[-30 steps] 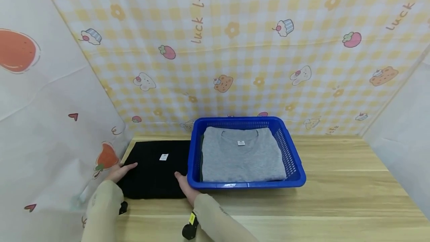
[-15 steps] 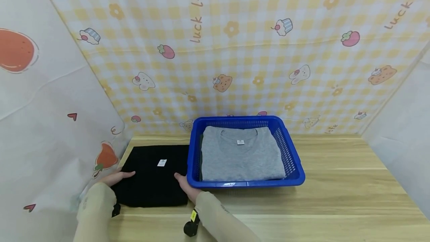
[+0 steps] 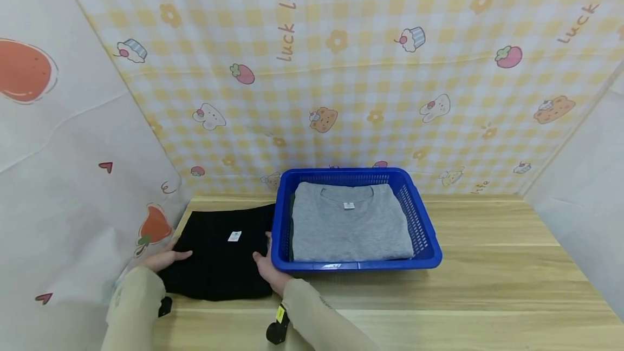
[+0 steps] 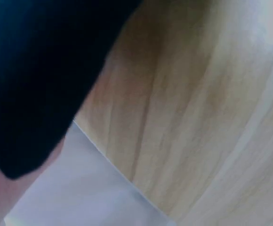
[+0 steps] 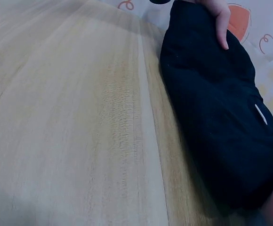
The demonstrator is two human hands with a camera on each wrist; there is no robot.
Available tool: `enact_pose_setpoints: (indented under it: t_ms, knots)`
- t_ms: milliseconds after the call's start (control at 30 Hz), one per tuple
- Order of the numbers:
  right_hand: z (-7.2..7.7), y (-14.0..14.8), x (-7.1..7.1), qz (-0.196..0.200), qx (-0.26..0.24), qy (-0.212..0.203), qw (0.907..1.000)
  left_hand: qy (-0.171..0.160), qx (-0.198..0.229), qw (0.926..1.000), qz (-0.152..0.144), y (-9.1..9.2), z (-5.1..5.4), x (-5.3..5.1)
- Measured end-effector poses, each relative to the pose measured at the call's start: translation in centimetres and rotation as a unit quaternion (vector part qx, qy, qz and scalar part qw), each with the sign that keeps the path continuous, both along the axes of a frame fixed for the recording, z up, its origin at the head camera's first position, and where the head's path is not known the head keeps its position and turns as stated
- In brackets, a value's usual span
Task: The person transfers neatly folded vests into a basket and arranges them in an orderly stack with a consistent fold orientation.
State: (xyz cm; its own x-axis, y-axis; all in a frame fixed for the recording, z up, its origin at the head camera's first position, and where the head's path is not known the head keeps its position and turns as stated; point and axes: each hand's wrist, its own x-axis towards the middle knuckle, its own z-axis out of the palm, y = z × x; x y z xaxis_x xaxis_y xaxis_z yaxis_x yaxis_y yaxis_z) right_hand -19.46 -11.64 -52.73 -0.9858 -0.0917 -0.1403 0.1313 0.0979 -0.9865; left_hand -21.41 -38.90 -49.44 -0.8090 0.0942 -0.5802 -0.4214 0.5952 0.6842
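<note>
A folded black shirt with a small white label is between my hands at the table's left side. My left hand grips its left edge, thumb on top and the other fingers mostly hidden. At the right edge my right hand holds the cloth likewise, close beside the blue basket. The basket holds a folded grey T-shirt, with darker cloth just showing at its left side. In the right wrist view the black shirt bends and sags between the hands.
The wooden table runs to the right of the basket. A checked cloth wall stands behind it, and a white cloth wall is close by my left arm.
The black shirt has shifted toward me and slightly left, and its far edge now slopes. My left hand moved with it; my right hand has hardly moved. The basket stays put.
</note>
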Motion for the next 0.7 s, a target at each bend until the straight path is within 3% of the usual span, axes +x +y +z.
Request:
enact_pose_setpoints:
  t_ms: [467,700]
  knots:
    - [0.5,-1.1,-0.1,0.037,-0.040,-0.016,0.9984,0.039,0.038,0.9983,-0.021,-0.3,0.4,0.2]
    - [0.9,-1.4,-0.2,0.046,-0.064,0.003,0.9969,0.048,0.043,0.9978,-0.016,-0.5,0.6,0.5]
